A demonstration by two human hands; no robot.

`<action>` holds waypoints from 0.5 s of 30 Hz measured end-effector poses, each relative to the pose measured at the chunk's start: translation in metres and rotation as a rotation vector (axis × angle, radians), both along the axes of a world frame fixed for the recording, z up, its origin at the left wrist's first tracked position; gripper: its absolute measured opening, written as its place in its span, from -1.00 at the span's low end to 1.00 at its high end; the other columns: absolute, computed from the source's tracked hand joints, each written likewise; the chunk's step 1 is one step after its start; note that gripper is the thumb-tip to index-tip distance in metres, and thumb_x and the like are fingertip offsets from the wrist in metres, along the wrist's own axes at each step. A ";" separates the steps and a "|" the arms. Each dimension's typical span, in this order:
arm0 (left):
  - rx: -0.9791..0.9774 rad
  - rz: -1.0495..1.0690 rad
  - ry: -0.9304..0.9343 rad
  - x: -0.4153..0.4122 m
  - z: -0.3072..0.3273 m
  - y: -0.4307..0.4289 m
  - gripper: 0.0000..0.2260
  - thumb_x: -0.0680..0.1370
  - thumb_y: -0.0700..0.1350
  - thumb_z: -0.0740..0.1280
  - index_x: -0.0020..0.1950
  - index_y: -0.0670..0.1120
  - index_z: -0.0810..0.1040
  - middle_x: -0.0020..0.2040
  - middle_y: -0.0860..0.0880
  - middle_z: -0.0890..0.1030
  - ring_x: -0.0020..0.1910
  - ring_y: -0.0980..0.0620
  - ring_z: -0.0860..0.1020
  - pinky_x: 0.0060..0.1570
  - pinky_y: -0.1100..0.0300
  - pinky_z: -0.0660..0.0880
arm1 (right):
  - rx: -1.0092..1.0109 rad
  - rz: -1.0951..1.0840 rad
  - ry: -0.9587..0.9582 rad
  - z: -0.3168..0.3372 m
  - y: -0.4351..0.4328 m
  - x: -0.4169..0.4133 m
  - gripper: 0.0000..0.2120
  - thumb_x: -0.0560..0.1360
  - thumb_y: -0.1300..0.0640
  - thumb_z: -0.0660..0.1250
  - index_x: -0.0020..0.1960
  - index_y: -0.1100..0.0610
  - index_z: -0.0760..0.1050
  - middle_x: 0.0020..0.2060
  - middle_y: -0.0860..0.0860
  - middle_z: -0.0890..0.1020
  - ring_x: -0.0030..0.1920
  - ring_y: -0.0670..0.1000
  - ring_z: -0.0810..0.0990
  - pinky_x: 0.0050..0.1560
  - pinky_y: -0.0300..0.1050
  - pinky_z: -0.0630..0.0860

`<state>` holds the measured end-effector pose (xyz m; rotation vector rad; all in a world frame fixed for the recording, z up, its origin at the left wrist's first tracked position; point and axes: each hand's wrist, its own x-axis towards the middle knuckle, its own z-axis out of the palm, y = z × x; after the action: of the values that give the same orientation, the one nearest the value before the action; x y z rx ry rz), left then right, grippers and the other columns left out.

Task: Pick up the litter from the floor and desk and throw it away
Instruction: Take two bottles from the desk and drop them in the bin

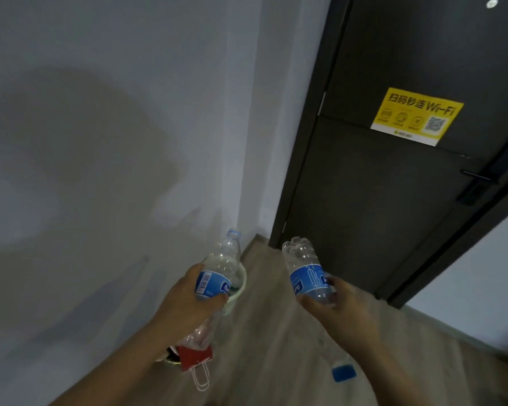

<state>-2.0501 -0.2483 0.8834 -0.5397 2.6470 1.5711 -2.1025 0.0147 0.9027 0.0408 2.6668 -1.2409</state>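
Bottles in both fists: left hand [185, 303] grips a cap-up bottle [222, 259] over the pale bin [243, 284] at the floor's wall edge; right hand [340, 312] grips an inverted bottle [302, 268], held before the dark door [379, 200].

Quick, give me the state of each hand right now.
Left hand: grips the cap-up bottle.
Right hand: grips the cap-down bottle.

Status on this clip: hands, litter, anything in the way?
Left hand grip on upright bottle. Right hand grip on upturned bottle. Pale bin behind upright bottle; red bag on floor nearby.
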 end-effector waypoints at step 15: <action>0.048 0.008 -0.398 -0.188 -0.079 -0.092 -0.47 0.45 -0.03 0.43 0.33 -0.08 0.29 -0.04 -0.04 0.54 -0.12 -0.04 0.61 -0.21 0.11 0.57 | -0.003 0.008 -0.319 -0.082 -0.092 -0.194 -0.37 0.43 0.12 0.44 0.37 0.18 0.18 -0.15 -0.04 0.48 -0.22 -0.08 0.59 -0.35 -0.29 0.49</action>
<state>-2.2377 -0.3400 0.8046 -0.7689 2.3081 1.3549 -2.2961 -0.0775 0.8209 0.2087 2.3877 -1.1283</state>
